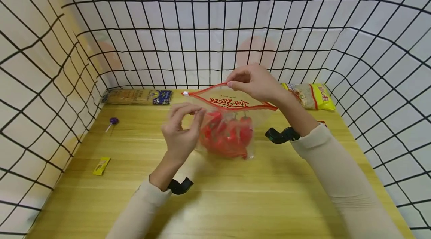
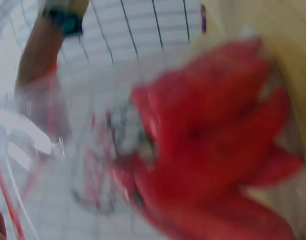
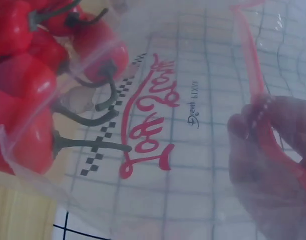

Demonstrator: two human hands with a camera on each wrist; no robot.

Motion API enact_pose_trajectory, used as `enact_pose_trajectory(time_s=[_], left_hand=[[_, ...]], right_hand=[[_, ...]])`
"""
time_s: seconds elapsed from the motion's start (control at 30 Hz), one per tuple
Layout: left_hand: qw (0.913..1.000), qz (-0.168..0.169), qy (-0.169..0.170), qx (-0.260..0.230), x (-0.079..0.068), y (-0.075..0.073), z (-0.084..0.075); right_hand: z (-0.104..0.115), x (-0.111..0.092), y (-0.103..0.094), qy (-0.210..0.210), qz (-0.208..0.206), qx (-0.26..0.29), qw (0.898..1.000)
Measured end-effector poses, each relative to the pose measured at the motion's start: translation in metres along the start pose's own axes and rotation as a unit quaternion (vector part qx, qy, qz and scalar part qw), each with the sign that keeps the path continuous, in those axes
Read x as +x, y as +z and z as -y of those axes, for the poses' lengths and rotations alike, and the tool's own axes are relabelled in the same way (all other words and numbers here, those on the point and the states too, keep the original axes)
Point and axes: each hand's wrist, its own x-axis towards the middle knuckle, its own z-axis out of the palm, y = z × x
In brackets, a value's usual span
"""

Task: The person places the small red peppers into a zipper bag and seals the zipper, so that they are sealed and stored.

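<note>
A clear zip bag (image 1: 260, 117) with a red zip edge and red printed lettering stands lifted near the table's middle, its mouth spread apart. Several red peppers (image 1: 223, 138) with green stems lie in its lower part. My right hand (image 1: 257, 82) pinches the far zip edge between thumb and fingertips; in the right wrist view that hand (image 3: 273, 165) shows through the film. Left of the mouth sits a white slider (image 1: 185, 93). My left hand (image 1: 182, 125) is at the bag's left side, thumb and index tips close together; I cannot tell whether they grip the film.
Black wire grid panels (image 1: 208, 29) enclose the table on the back and both sides. At the back left lies a long noodle packet (image 1: 136, 97), at the back right a yellow food bag (image 1: 311, 97). A purple lollipop (image 1: 113, 120) and a small yellow packet (image 1: 101, 166) lie at the left.
</note>
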Motion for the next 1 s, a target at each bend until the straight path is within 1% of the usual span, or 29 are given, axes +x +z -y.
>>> enact_pose_trajectory(time_s=[0.03,0.07,0.1,0.13,0.2,0.23,0.27,0.3,0.37,0.4,0.47,0.57,0.67,0.77,0.87,0.9,1.0], left_hand=[[0.9995,-0.009,-0.031,-0.005,0.002,-0.005,0.002],[0.9974,-0.008,-0.071,-0.01,0.005,-0.011,0.005],[0.993,0.002,-0.117,-0.017,0.008,-0.016,0.007],[0.9862,0.019,-0.163,-0.022,0.012,-0.02,0.009],[0.9676,0.06,-0.244,-0.029,0.018,-0.026,0.014],[0.9579,0.076,-0.274,-0.036,0.021,-0.027,0.016],[0.9507,0.089,-0.294,-0.041,0.023,-0.028,0.017],[0.9472,0.092,-0.304,-0.045,0.025,-0.029,0.017],[0.9483,0.086,-0.302,-0.048,0.029,-0.027,0.016],[0.9508,0.081,-0.295,-0.046,0.03,-0.026,0.014],[0.958,0.08,-0.273,-0.04,0.032,-0.023,0.007],[0.9669,0.092,-0.236,-0.032,0.035,-0.017,-0.004],[0.975,0.103,-0.197,-0.012,0.038,-0.012,-0.013],[0.9792,0.107,-0.172,0.009,0.038,-0.009,-0.016],[0.9821,0.108,-0.152,0.022,0.034,-0.01,-0.007],[0.9825,0.107,-0.151,0.024,0.033,-0.011,-0.004],[0.9824,0.093,-0.159,0.031,0.037,-0.017,-0.007]], right_hand=[[-0.003,-0.003,0.0,0.005,-0.005,-0.001,1.0],[-0.006,-0.005,-0.001,0.006,-0.009,-0.003,1.0],[-0.009,-0.007,-0.001,0.008,-0.013,-0.004,1.0],[-0.011,-0.009,-0.001,0.006,-0.017,-0.004,1.0],[-0.014,-0.011,-0.002,0.002,-0.025,-0.003,1.0],[-0.014,-0.012,-0.001,0.0,-0.028,-0.004,1.0],[-0.013,-0.012,-0.001,-0.002,-0.029,-0.001,1.0],[-0.01,-0.013,0.0,-0.004,-0.03,0.0,1.0],[-0.001,-0.016,0.001,-0.009,-0.026,0.006,1.0],[0.004,-0.016,0.003,-0.014,-0.023,0.012,1.0],[0.017,-0.017,0.007,-0.029,-0.013,0.016,0.999],[0.035,-0.015,0.015,-0.049,0.002,0.013,0.999],[0.047,-0.014,0.023,-0.057,0.008,0.0,0.998],[0.053,-0.015,0.027,-0.068,0.001,-0.016,0.998],[0.053,-0.017,0.029,-0.091,-0.015,-0.051,0.994],[0.053,-0.018,0.028,-0.097,-0.019,-0.062,0.993],[0.046,-0.024,0.023,-0.101,-0.036,-0.083,0.991]])
